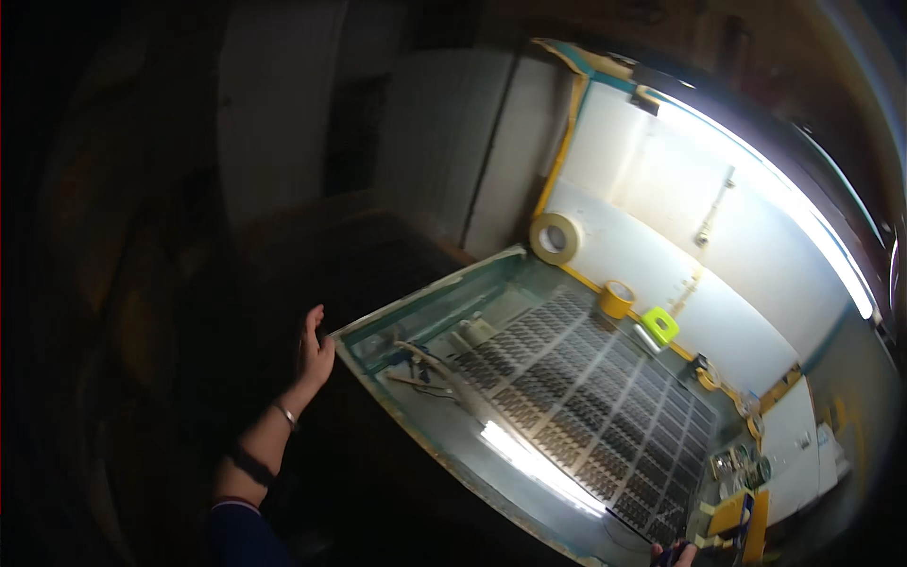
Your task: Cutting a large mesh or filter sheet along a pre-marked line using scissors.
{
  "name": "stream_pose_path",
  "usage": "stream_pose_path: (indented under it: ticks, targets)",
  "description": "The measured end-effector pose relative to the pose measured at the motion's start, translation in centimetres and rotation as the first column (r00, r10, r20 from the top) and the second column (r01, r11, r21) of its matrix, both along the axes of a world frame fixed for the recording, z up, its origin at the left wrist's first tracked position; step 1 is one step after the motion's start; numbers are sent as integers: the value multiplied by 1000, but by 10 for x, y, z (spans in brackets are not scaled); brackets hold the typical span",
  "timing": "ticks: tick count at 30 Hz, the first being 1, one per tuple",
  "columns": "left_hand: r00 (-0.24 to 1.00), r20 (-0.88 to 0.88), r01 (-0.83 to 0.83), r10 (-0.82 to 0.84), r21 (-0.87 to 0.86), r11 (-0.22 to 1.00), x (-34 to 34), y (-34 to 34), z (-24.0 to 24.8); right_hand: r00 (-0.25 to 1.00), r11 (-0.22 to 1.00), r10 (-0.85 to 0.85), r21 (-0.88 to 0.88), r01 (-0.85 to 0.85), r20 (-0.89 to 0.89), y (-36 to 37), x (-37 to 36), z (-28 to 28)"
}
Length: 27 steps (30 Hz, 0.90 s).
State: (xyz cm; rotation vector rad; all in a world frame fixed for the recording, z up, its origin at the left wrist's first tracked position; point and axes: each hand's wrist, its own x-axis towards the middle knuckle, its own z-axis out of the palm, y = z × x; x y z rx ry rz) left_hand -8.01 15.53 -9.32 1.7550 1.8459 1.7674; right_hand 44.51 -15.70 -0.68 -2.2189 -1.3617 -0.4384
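My left hand (316,352) is raised beside the left corner of a glass-topped work table (416,408), its fingers stretched and holding nothing. A bracelet and a dark band circle that arm. At the bottom edge, my right hand (685,556) shows only in part, its fingers closed around something small and dark that I cannot make out. Between the hands lies a large sheet with a dark repeating pattern (590,392), divided by pale lines. Nearest my left hand on the glass are hand tools with long handles (420,378), too blurred to name.
Along the back stand a large tape roll (556,238), a yellow tape roll (617,299) and a bright green dispenser-like object (660,325). Small jars (742,468) and a yellow holder (742,520) crowd the right side. A lit tube lamp (765,180) hangs above a white back panel (652,222).
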Motion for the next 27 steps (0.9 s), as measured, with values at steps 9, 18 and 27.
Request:
stream_pose_path:
  ticks: [9,18,27]
  targets:
    - [826,-547,-347,-136,-683,642,-90,43,-126,976,909,135,414,-54,-168,15,-12,-22]
    - [618,-666,-197,-418,-646,738,-95,56,-105,980,866,96,501,5,-176,30,-25,-23]
    - [978,-156,-160,142,-110,981,-48,50,74,957,848,220,522,-93,-188,21,-15,-25]
